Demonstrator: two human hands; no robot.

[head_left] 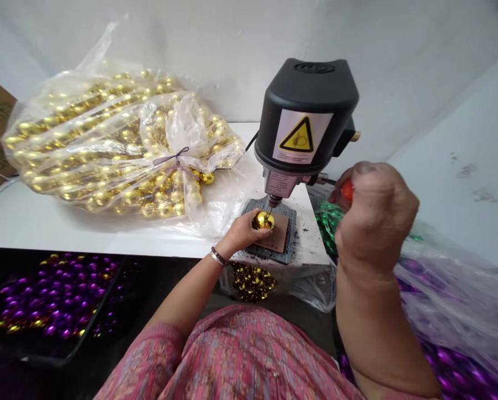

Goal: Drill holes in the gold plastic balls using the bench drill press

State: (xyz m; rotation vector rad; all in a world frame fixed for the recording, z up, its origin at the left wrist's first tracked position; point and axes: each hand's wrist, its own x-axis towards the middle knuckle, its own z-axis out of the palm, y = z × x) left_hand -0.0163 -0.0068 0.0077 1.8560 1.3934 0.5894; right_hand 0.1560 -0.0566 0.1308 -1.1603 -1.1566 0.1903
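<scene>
A white table (53, 222) is largely covered along its rear edge by a large clear plastic bag (219, 191) of gold baubles, gathered with a ribbon. Purple baubles (53, 294) are laid in a black tray (107, 283) below the table's front-left edge, and loose gold baubles (252, 282) are heaped below the front edge. Green baubles (328, 225) are seen just past the right edge. A benchtop drill press (305, 116) is placed near the right edge, over a dark mat (269, 208). A gold bauble (264, 220) is pressed toward the mat, directly beneath the drill bit, by the left hand (243, 233), with the fingers closed around it. An orange-handled tool (348, 190) is clamped in the fist of the right hand (376, 219).
</scene>
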